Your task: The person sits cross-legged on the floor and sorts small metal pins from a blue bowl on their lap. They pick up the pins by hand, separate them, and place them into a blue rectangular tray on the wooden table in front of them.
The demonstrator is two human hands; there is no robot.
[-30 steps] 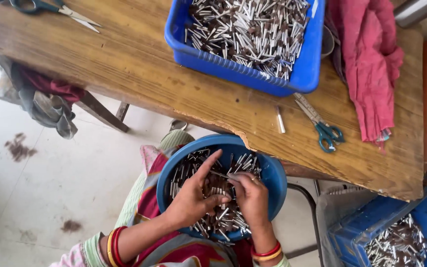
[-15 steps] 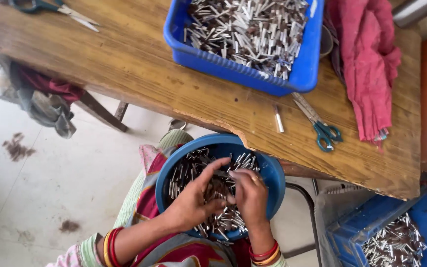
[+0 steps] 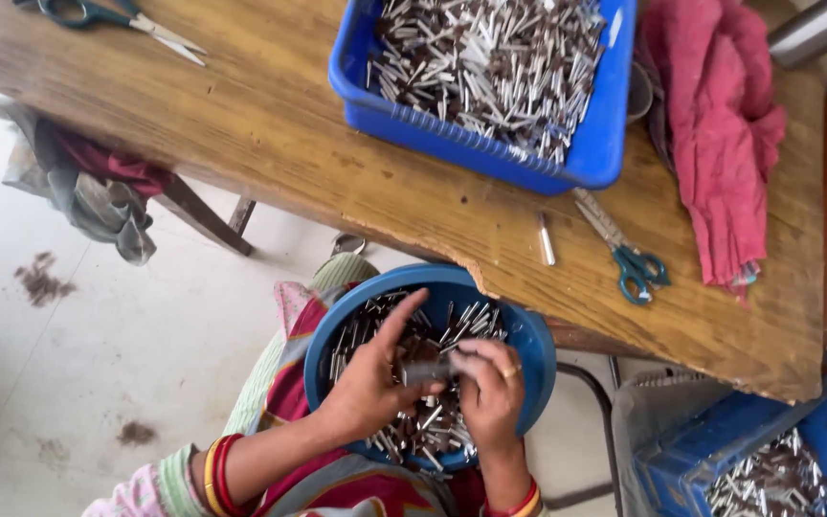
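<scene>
Left hand: the left hand (image 3: 368, 383) is over the round blue bowl (image 3: 534, 347), fingers curled around a small bundle of short dark sticks (image 3: 425, 371), with the index finger stretched up and away from the rest.
Right hand: the right hand (image 3: 492, 393) meets it from the other side, fingertips pinching the same bundle (a ring shows on one finger), so both hands grasp it together.
Bundle: it sits between the two hands, just above the heap in the bowl, lying roughly level.
Bowl: it rests on the person's lap below the table edge, filled with loose thin sticks, dark and silvery mixed.
Table: a worn wooden table (image 3: 270, 134) with a chipped edge just above the bowl.
Blue crate: a rectangular blue crate (image 3: 490, 153) stands on the table, heaped with the same kind of sticks.
Scissors: one pair with teal handles (image 3: 624, 249) lies below the crate beside a single loose stick (image 3: 547, 239); a second pair (image 3: 117, 17) lies at the far left corner.
Cloth: a pink-red cloth (image 3: 720, 134) is crumpled on the table right of the crate.
Lower right: another blue crate (image 3: 691, 460) of sticks stands off the table (only partly in view).
</scene>
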